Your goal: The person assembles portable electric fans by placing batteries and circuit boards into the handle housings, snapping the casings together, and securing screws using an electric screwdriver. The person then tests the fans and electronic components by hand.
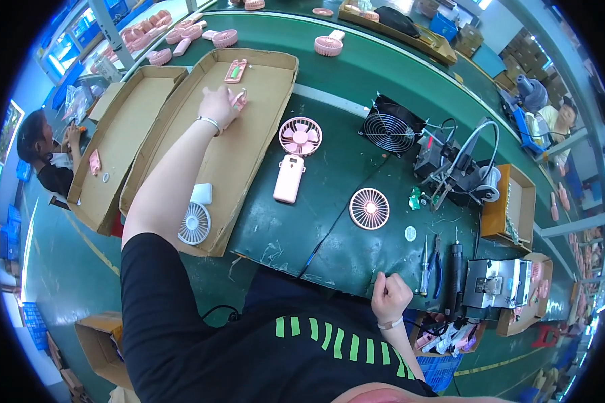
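My left hand reaches over the far part of a long cardboard tray, its fingers closed on a small pink plastic piece. Just beyond it in the tray lies a pink handle shell with a green part inside. A white handheld fan rests at the tray's near end. My right hand is curled into a fist at the table's front edge; whatever it may hold is hidden. Between the hands lie a pink handheld fan with its blades exposed and a loose round fan grille.
On the right stand a black cooling fan, a soldering stand with a wire spool and a wooden box. A screwdriver, pliers and a black electric screwdriver lie nearby. Pink fans sit on the belt. A co-worker is at left.
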The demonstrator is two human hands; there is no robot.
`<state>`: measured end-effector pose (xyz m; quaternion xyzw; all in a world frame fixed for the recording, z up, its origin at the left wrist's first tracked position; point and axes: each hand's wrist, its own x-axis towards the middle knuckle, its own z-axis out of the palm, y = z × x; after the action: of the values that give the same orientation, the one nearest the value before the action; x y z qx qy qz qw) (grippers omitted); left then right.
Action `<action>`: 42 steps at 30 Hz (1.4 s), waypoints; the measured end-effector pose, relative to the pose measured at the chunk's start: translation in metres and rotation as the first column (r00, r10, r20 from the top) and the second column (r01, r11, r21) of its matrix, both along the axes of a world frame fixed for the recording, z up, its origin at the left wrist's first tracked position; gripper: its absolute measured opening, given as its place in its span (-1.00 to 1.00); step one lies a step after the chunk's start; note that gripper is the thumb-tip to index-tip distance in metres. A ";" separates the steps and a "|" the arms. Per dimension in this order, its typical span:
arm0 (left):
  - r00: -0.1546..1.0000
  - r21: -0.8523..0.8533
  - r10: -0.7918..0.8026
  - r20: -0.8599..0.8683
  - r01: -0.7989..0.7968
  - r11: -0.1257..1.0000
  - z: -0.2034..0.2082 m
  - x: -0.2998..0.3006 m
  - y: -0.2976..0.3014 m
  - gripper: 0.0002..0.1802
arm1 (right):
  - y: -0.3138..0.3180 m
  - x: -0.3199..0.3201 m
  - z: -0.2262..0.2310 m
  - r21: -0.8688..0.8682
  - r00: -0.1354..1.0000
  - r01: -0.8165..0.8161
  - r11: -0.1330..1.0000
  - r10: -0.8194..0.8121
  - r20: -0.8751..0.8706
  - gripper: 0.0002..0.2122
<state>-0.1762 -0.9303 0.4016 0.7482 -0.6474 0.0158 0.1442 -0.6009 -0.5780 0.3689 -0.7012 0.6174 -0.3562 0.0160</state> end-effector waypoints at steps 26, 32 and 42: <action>0.960 0.326 -0.197 -0.202 0.255 0.910 0.052 -0.023 0.012 -0.37 | -0.002 -0.004 0.006 0.071 0.997 -0.040 0.997 0.044 -0.061 -0.68; 0.886 0.355 -0.048 -0.461 0.233 0.905 0.064 -0.023 0.027 -0.35 | -0.003 -0.005 0.003 0.080 0.994 -0.056 0.995 0.063 -0.088 -0.68; 0.971 0.398 -0.218 -0.101 0.240 0.885 0.042 -0.035 0.032 -0.24 | -0.002 -0.004 0.002 0.052 0.996 -0.055 0.997 0.059 -0.060 -0.69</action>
<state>-0.2115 -0.8979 0.4431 0.6804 -0.7160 -0.1565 0.0033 -0.6051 -0.5799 0.3712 -0.7285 0.6061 -0.3183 0.0246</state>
